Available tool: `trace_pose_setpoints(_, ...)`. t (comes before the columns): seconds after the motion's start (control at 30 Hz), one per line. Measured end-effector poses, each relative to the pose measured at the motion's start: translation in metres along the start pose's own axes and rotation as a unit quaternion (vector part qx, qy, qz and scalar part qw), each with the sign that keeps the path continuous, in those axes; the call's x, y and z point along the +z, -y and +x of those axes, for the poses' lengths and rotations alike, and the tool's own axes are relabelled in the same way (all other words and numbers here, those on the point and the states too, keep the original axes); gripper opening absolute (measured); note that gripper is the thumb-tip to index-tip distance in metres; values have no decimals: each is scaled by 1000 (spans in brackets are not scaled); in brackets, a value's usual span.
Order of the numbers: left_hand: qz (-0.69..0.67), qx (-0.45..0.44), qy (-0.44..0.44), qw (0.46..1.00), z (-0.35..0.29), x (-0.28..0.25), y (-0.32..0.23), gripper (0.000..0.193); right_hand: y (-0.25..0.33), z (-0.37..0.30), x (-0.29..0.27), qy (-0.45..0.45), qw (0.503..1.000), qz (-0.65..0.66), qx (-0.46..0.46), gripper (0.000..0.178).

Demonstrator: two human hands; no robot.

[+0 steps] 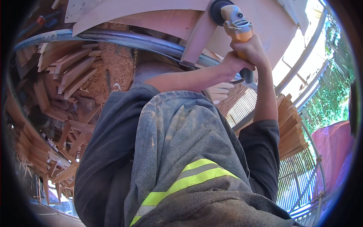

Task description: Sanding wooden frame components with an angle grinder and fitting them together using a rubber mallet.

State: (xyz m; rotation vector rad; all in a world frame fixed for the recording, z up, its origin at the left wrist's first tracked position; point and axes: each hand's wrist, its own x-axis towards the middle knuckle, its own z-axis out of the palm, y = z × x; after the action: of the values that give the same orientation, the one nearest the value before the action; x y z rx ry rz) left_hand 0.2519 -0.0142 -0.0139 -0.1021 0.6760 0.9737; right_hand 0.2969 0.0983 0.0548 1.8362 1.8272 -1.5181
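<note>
Both of my hands grip an angle grinder (241,28) with a light grey head and a yellow-orange body. My right hand (252,48) is wrapped round its body, and my left hand (235,63) closes on it lower down, near the dark rear end. The dark round disc (218,11) at the tool's far end meets or overlaps the top of a narrow reddish wooden piece (198,34). I cannot tell whether the disc touches the wood. Behind it lies a broad pale pinkish board (270,28), and a curved-edged board (124,13) extends to the left.
A metal pipe (143,42) runs across in front of me below the boards. Stacked wooden pieces (70,68) and sawdust (117,68) lie at left, with wooden frames (77,134) lower down. More stacked wood (291,130) and a slatted panel (298,178) stand at right.
</note>
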Motion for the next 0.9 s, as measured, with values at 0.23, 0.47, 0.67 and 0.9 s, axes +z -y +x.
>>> trace_pose_setpoints(0.23, -3, 7, -25, 1000, -10, 0, 22, 37, -14, -10, 7, 61, 997, -28, -40, 40)
trace_pose_setpoints(0.47, 156, -57, 44, 985, -28, -12, -1, 35, -25, -19, 11, 36, 998, 56, -3, 36)
trace_pose_setpoints(0.67, 681, 88, 139, 714, -144, -111, -65, 52, -26, -56, 27, 20, 970, 241, -10, 36)
trace_pose_setpoints(0.9, 808, -95, -252, 524, -247, -245, -143, 53, -15, -72, 41, -33, 962, 269, -32, 46)
